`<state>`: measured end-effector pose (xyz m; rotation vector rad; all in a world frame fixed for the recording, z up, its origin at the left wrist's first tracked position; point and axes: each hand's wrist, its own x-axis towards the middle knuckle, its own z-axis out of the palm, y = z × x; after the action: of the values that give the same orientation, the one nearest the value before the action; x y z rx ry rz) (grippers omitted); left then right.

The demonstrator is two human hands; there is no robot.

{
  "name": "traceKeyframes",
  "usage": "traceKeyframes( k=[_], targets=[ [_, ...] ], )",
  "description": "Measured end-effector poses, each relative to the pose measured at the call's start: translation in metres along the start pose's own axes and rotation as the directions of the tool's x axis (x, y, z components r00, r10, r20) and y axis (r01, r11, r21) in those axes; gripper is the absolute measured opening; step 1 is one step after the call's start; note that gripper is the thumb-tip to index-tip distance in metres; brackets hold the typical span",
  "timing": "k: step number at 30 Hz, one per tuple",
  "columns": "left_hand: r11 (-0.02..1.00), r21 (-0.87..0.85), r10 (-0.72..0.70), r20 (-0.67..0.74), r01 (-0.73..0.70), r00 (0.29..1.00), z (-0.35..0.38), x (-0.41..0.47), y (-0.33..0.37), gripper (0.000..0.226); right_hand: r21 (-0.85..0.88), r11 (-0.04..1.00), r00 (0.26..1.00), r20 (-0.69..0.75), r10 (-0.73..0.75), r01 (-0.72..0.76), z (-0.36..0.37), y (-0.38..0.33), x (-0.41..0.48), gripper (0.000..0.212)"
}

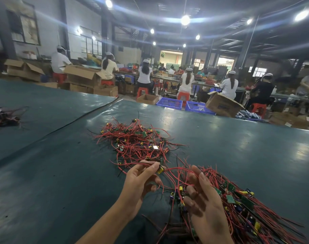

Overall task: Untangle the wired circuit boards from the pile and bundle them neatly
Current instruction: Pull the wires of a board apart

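Observation:
A tangled pile [138, 140] of small green circuit boards with red wires lies on the dark green table [62, 173] ahead of me. My left hand [140, 180] pinches one wired board [160, 169] with a yellow part, lifted just off the pile's near edge. Its red wire arcs across to my right hand [203, 199]. That hand is raised with fingers loosely spread, red wires draped over them. Below and right of it lies a sorted bundle [247, 208] of boards, wires fanning toward the lower right.
A smaller heap of wires [4, 118] lies at the far left of the table. A seam [67, 125] runs diagonally across the table cover. Beyond the far edge are cardboard boxes [222, 104], blue crates [169, 103] and several seated workers.

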<state>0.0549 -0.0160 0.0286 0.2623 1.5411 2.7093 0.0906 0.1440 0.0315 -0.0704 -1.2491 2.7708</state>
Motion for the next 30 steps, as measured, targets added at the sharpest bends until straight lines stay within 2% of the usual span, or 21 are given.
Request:
traceKeyframes(
  k=[3, 11, 14, 19, 25, 28, 30],
  targets=[
    [1.0, 0.029, 0.01, 0.033, -0.011, 0.999, 0.001, -0.001, -0.002, 0.034, 0.047, 0.999, 1.0, 0.0, 0.01, -0.01, -0.001, -0.003, -0.001, 0.033],
    [0.99, 0.142, -0.043, 0.131, 0.024, 0.991, 0.001, -0.002, -0.007, 0.021, 0.02, 1.0, 1.0, 0.002, 0.001, -0.001, 0.001, -0.001, 0.001, 0.029],
    [0.976, 0.218, -0.059, 0.175, 0.019, 0.983, 0.002, -0.004, -0.011, 0.021, -0.07, 0.997, 0.999, -0.016, -0.036, 0.034, 0.0, 0.001, 0.002, 0.029],
    [0.952, 0.305, -0.073, 0.237, -0.003, 0.969, 0.006, -0.006, -0.014, 0.019, -0.326, 0.943, 0.993, -0.062, -0.097, 0.072, 0.006, 0.011, 0.003, 0.028],
    [0.92, 0.386, -0.064, 0.313, -0.065, 0.947, 0.006, -0.007, -0.013, 0.028, -0.403, 0.91, 0.989, -0.069, -0.133, 0.094, 0.005, 0.014, 0.004, 0.023],
    [0.891, 0.439, 0.002, 0.257, -0.119, 0.966, 0.007, -0.005, -0.015, 0.01, -0.453, 0.883, 0.981, -0.078, -0.179, 0.125, 0.007, 0.016, 0.003, 0.025],
    [0.904, 0.414, 0.022, 0.202, -0.106, 0.979, 0.007, -0.002, -0.015, 0.011, -0.466, 0.876, 0.975, -0.112, -0.193, 0.12, 0.006, 0.017, 0.004, 0.026]
  ],
)
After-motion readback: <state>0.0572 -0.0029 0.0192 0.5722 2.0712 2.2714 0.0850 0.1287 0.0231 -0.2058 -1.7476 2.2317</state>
